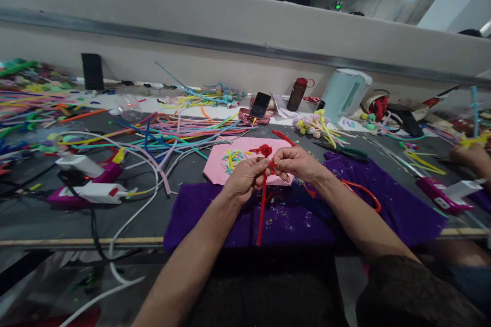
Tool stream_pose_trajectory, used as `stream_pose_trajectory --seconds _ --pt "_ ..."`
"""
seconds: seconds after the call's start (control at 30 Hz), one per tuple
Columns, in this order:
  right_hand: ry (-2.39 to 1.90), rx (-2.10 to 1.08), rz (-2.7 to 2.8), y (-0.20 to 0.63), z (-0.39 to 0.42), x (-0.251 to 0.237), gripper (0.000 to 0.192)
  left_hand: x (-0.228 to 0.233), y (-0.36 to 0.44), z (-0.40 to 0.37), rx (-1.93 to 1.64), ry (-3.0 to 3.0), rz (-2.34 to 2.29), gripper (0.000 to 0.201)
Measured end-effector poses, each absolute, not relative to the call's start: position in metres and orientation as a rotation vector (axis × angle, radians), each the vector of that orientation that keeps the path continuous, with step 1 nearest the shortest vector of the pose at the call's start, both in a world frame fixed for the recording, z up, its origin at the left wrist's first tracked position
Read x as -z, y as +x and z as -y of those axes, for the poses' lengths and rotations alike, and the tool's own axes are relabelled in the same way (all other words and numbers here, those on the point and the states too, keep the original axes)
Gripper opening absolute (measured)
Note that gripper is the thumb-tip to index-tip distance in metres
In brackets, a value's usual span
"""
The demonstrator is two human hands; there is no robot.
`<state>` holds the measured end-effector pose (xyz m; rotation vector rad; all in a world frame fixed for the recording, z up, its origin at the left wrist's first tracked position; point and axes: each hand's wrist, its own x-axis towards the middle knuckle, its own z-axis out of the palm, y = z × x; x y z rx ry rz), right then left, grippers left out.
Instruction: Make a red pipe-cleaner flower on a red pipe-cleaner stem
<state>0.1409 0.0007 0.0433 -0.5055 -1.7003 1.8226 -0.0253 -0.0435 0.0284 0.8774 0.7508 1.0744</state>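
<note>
a person's left hand (245, 178) and right hand (295, 162) meet over a purple cloth (307, 214) at the near edge of a cluttered tabletop (34, 214), both closed on a red pipe cleaner flower (264, 151). the left hand pinches the stem just under the coiled head; the right hand grips a loose red strand beside it. the stem hangs straight down past the left wrist, its tail over the cloth. behind the hands lies a pink sheet (218, 163) strewn with small cuttings, and beyond it a spread of loose coloured pipe cleaners (180, 130). two glue guns (92, 184) sit to the left with their cords trailing off the edge; a red loop (362, 193) lies by the right forearm. another person's hand (470, 156) works at far right. judging by the grip, a tidy wrap calls for the left hand to keep the head steady while the right hand draws the strand snug, close under the coil.
</note>
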Motion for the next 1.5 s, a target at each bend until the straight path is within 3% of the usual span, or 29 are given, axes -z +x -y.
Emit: stream_pose_trajectory --seconds 0.2,0.37,0.7,1.03,1.5 --pt "-0.555 -1.79 1.789 0.147 -0.004 -0.046 0.018 -0.029 -0.027 0.043 -1.079 0.869 -0.76 0.028" --pt "-0.679 -1.305 1.827 0.15 -0.006 -0.05 0.022 -0.027 -0.03 0.04 -1.074 0.866 -0.799 0.03" --pt "-0.635 -0.555 2.192 0.141 0.01 -0.054 0.007 -0.027 -0.029 0.041 -1.077 0.932 -0.831 0.032" --pt "-0.671 -0.583 2.147 0.169 0.004 -0.065 0.007 -0.032 -0.029 0.045 -1.0 1.056 -1.095 0.023" --pt "-0.549 -0.377 2.317 0.165 0.011 -0.072 0.011 -0.029 -0.027 0.044 -0.884 1.148 -1.136 0.017"
